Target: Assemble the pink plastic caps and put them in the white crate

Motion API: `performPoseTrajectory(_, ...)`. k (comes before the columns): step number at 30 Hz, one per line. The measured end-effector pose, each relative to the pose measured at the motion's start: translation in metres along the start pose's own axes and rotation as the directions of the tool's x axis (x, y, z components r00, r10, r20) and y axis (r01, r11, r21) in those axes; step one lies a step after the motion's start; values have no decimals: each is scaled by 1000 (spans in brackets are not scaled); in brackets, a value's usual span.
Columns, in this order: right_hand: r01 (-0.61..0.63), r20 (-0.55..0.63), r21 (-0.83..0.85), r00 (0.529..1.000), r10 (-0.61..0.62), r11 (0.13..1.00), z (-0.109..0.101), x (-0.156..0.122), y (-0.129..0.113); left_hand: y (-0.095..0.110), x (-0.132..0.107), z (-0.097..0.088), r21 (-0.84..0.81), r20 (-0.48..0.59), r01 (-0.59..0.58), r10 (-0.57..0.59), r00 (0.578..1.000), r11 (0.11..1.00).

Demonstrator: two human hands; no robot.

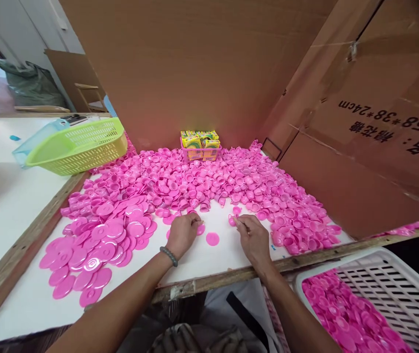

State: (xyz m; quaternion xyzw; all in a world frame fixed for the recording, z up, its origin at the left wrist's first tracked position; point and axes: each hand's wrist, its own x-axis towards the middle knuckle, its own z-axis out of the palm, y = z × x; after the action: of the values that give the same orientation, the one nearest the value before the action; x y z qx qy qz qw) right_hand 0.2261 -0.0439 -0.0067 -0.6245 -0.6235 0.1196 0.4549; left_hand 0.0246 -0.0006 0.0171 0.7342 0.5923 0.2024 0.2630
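Observation:
My left hand [184, 234], wearing a beaded bracelet [168, 256], is closed in a pinch above the white tabletop. A pink disc [201, 229] shows right by its fingertips; I cannot tell whether they grip it. Between the thumb and finger of my right hand [253, 239] is a small pink toy cup [232, 220]. One flat pink saucer [212, 239] lies on the table between my hands. Beyond them spreads a wide heap of pink toy cups [246, 176]. Pink saucers [99, 240] are piled to the left of my left hand.
A pink basket [202, 155] of small yellow boxes [199, 139] stands against the cardboard wall [202, 73]. At the left sits a green basket [77, 147] by a wooden edge strip [33, 225]. Lower right, a white crate [396, 279] holds more pink pieces.

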Motion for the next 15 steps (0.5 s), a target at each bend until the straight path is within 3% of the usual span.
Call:
performPoseTrajectory(3, -33, -11, 57, 999, 34, 998, 0, 0, 0, -1, -8, -5, 173, -47, -64, 73, 996, 983)
performPoseTrajectory(6, -11, 30, 92, 1000, 8, 996, -1, 0, -4, 3, -15, -3, 284, -133, -186, 231, 964, 940)
performPoseTrajectory(11, 68, 146, 84, 986, -80, 994, 0, 0, -12, 13, -16, 13, 133, -67, -300, 311, 948, 945)
performPoseTrajectory(15, 103, 68, 78, 992, -108, 992, -3, -2, -17, 12, -14, 15, 76, -20, -267, 270, 963, 961)
